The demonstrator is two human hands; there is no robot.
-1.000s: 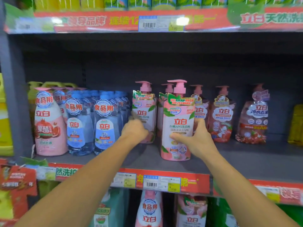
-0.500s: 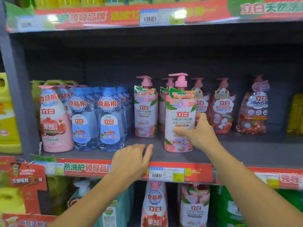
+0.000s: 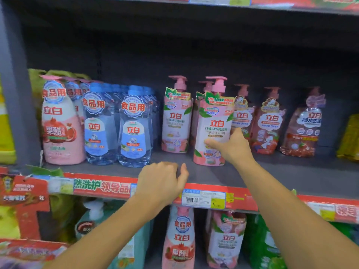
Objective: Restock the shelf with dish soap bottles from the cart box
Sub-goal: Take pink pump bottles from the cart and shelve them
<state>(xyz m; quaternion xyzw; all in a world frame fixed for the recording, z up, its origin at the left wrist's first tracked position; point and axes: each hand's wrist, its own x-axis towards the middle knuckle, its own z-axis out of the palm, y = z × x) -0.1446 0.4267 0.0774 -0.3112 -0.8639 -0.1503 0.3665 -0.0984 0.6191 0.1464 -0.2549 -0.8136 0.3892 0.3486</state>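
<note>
Hands at the shelf.
My right hand grips a peach pump bottle; my left hand rests curled, empty, on the edge.

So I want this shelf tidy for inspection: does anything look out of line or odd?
The pink pump bottle held by the right hand stands well forward of its neighbour and the row behind. Nothing looks spilled or damaged. The left hand rests on the shelf edge.
</note>
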